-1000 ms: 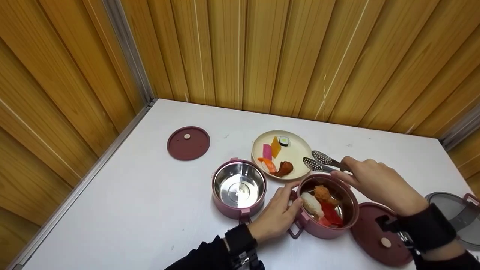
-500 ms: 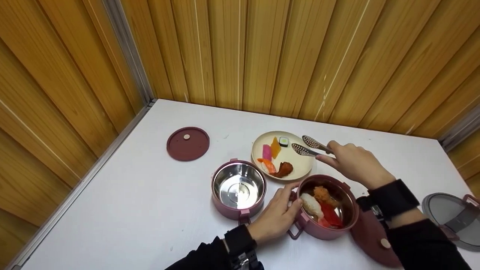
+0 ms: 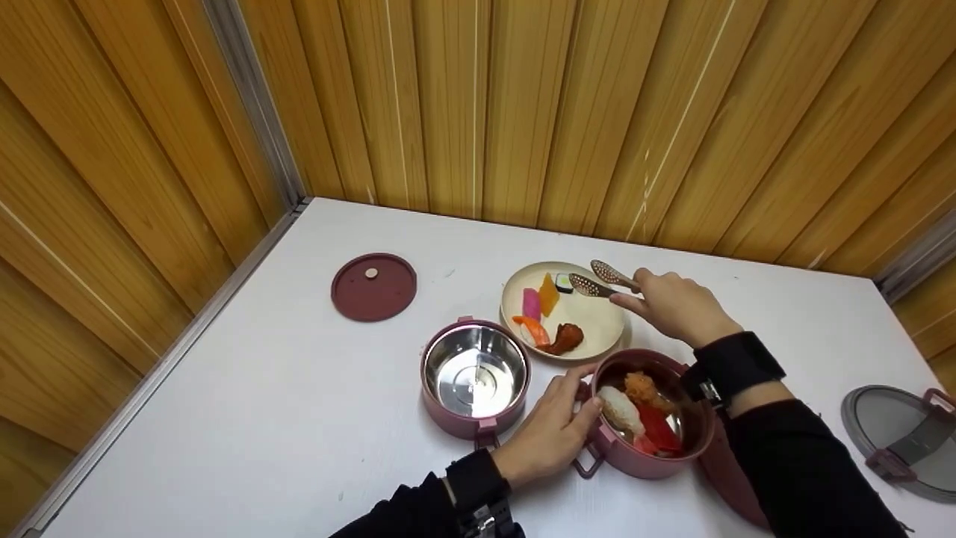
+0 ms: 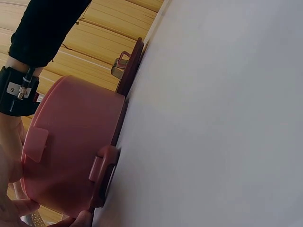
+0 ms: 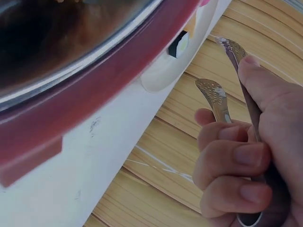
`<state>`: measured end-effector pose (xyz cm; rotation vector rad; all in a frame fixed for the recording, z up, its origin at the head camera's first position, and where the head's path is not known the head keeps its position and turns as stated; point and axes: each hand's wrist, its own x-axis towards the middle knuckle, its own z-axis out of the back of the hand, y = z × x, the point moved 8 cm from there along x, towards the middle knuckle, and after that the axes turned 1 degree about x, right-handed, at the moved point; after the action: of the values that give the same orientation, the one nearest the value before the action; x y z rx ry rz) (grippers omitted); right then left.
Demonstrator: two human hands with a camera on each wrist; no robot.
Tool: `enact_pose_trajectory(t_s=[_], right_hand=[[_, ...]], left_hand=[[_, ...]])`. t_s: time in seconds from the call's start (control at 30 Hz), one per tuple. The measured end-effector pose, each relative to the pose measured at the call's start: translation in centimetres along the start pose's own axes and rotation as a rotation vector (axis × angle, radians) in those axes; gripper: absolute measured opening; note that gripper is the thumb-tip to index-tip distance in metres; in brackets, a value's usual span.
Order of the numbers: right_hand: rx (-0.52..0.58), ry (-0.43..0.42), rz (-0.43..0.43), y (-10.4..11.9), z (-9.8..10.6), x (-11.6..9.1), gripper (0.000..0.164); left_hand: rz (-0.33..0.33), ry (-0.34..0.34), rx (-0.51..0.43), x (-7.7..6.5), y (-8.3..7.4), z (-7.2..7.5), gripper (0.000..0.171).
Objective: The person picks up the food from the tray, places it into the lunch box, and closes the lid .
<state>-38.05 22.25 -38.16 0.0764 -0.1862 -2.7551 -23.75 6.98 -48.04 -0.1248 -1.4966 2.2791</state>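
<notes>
My right hand (image 3: 680, 305) holds a pair of perforated metal food tongs (image 5: 255, 113) over the right part of a cream plate (image 3: 597, 345). The tong tips stand apart with nothing between them, close to a sushi roll (image 3: 564, 283). Also on the plate lie a drumstick (image 3: 565, 339), an orange-topped sushi (image 3: 532, 330), a pink piece (image 3: 531, 302) and a yellow-orange piece (image 3: 549, 295). With my left hand (image 3: 549, 433) I grip the left side of a pink lunch container (image 3: 650, 465), which holds a fried piece (image 3: 644, 388), a white rice piece (image 3: 621, 409) and red pieces (image 3: 659, 432).
A second pink lunch container (image 3: 476, 381), steel-lined with nothing in it, stands left of my left hand. One dark red lid (image 3: 373, 288) lies at the back left. Another dark red lid (image 3: 728, 478) is partly under my right sleeve. A grey transparent lid (image 3: 907, 441) lies far right.
My right hand has moved left and away from me with the tongs, from above the filled container to over the plate. The left hand and the container have stayed put.
</notes>
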Motion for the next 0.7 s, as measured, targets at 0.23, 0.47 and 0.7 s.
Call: enact_pose_trajectory(t_s=[0.23, 0.47, 0.7], right_hand=[[0.003, 0.045, -0.02, 0.4, -0.7, 0.7, 0.057], [0.002, 0.08, -0.012, 1.7, -1.3, 1.3, 0.056], [0.011, 0.103, 0.015, 3.3, -2.1, 1.8, 0.054]], left_hand=[[0.002, 0.003, -0.008, 0.1, 0.0, -0.2, 0.048], [0.002, 0.0, 0.002, 0.1, -0.1, -0.1, 0.048], [0.016, -0.002, 0.007, 0.0, 0.0, 0.0, 0.049]])
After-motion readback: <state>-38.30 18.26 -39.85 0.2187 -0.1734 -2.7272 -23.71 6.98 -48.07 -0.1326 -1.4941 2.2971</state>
